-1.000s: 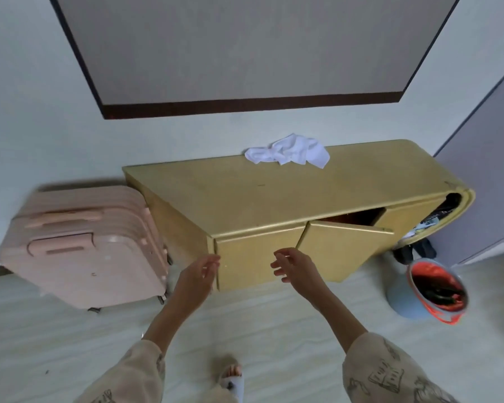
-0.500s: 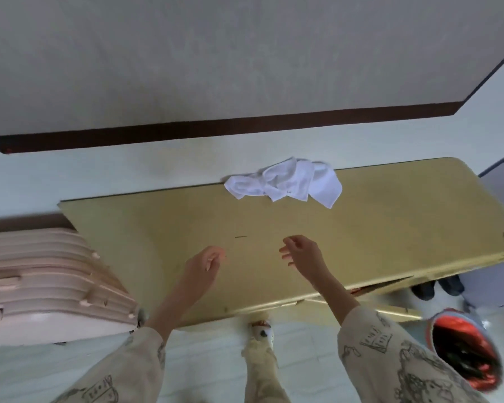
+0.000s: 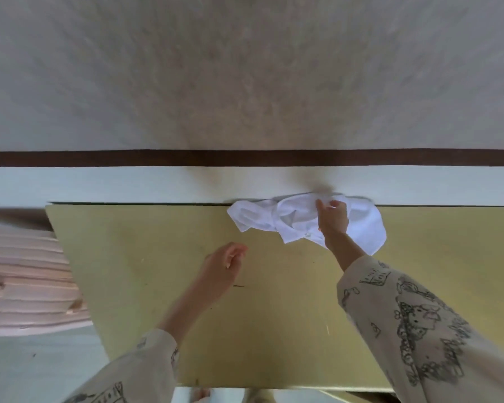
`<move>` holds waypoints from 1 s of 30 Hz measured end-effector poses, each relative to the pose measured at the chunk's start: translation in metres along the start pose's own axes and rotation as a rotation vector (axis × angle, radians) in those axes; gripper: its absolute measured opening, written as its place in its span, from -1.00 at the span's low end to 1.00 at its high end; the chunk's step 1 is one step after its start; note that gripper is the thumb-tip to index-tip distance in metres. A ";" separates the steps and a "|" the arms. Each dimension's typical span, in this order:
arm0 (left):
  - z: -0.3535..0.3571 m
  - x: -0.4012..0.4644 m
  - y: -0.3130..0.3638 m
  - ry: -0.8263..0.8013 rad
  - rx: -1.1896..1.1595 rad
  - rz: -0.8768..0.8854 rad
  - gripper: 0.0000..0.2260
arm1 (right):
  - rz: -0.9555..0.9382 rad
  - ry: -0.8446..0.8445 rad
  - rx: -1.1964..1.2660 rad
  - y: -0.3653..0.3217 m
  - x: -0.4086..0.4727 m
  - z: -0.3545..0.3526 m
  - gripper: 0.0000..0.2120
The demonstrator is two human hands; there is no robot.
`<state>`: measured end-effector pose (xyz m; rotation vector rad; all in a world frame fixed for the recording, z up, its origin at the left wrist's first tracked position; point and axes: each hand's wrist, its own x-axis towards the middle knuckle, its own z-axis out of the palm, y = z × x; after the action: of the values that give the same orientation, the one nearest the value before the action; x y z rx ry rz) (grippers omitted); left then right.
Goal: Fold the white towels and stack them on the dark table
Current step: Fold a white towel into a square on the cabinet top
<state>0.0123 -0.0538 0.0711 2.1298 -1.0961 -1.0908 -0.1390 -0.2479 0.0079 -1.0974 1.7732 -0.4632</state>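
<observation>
1 crumpled white towel (image 3: 300,221) lies at the far edge of the yellow cabinet top (image 3: 157,242), right against the wall (image 3: 128,184), at about 1 o'clock from the person standing at the near edge. It is bunched in loose folds, with 1 flap trailing left and a wider one spilling toward 3 o'clock. The right hand (image 3: 332,218) is on the middle of it, fingers curled into the cloth and pinching a fold near the wall side; the wrist covers part of the towel. The left hand (image 3: 226,264) hangs above the bare top at about 11 o'clock, well apart from the towel, fingers loosely curled and holding nothing. Both arms wear cream sleeves (image 3: 419,330) printed with dark line drawings. At 9 o'clock, beside the cabinet's left end, stands a pink ribbed suitcase (image 3: 24,277), its edge close to the cabinet corner. A dark brown band (image 3: 99,158) runs across the wall above the towel, with a pale textured panel (image 3: 245,68) over it. Pale floor (image 3: 41,365) shows at 8 o'clock.
</observation>
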 end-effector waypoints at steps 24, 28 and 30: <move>-0.039 -0.022 0.042 0.357 0.006 0.270 -0.88 | -0.745 -0.335 -0.110 -0.087 -0.207 -0.037 -0.92; -0.065 -0.044 0.025 0.406 0.039 0.338 -0.79 | -0.749 -0.277 -0.020 -0.088 -0.239 -0.052 -0.82; -0.076 -0.046 0.012 0.399 0.090 0.318 -0.78 | -0.696 -0.235 -0.017 -0.085 -0.235 -0.059 -0.86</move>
<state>0.0545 -0.0165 0.1412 2.0287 -1.2447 -0.4546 -0.1197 -0.1048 0.2196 -1.7036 1.1586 -0.6963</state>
